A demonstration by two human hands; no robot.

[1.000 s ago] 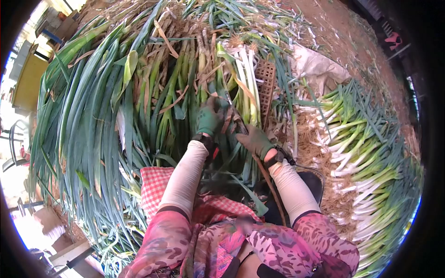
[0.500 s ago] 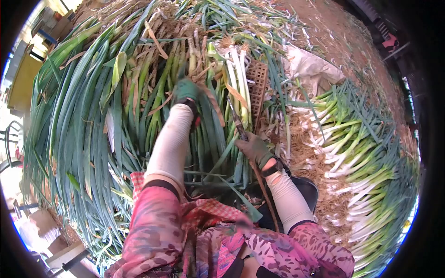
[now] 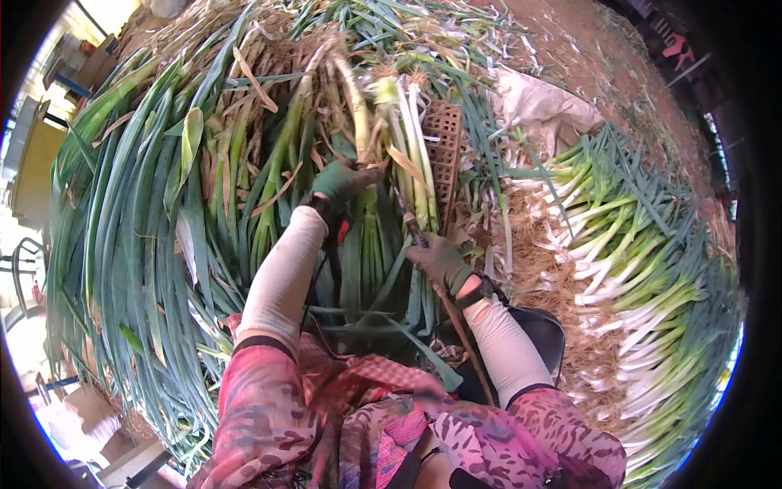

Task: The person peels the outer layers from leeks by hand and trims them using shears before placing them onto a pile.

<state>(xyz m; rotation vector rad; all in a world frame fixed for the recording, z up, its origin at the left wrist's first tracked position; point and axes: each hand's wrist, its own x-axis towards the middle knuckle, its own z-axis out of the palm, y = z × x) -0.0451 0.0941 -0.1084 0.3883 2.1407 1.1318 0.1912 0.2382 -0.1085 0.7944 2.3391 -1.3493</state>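
My left hand (image 3: 345, 179), in a green glove, is closed around a leek (image 3: 359, 122) whose pale stem stands above the fist and whose green leaves hang below it. To its right, my right hand (image 3: 442, 261), in a dark green glove, is wrapped round a thin dark tool (image 3: 414, 224) with a brown hose (image 3: 466, 338) running down from it. The tool's tip points up beside several whitish leek stems (image 3: 417, 155). Unpeeled leeks with dry brown leaves (image 3: 244, 130) lie around my left hand.
Long green leek leaves (image 3: 122, 220) fill the left side. A brown perforated crate (image 3: 442, 151) lies beyond my right hand, near a whitish sack (image 3: 542, 110). Clean leeks (image 3: 627, 277) lie in a long row at the right. A dark seat edge (image 3: 538, 338) is beside my right forearm.
My left hand has come down and slightly right, and a leek is now lifted in it, its stem raised above the pile. My right hand has barely moved with the tool.
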